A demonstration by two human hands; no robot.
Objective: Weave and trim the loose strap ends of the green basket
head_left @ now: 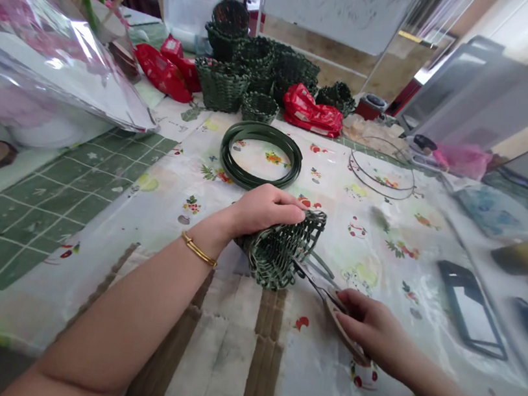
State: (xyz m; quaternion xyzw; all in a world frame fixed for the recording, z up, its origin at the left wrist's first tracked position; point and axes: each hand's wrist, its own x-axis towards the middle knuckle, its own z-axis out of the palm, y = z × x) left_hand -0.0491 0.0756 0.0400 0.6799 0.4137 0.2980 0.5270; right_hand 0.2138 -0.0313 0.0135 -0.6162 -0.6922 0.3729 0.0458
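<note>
My left hand (269,212) is closed over the rim and side of a small dark green woven basket (278,256), which lies tilted with its opening toward me. A loose green strip (322,265) sticks out from its right side. In my right hand (369,324) are slim pliers (341,330) with tan handles, the fingers wrapped round them. Their dark metal tips reach the right edge of the basket's opening. Whether the jaws grip a strand is too small to tell.
Behind the basket lies a coil of green strip (226,153). Several woven baskets (221,84) and red packets (311,111) stand at the back. A thin wire ring (377,191) and a phone (472,309) lie at right. A plastic-wrapped bouquet (69,46) leans in at left.
</note>
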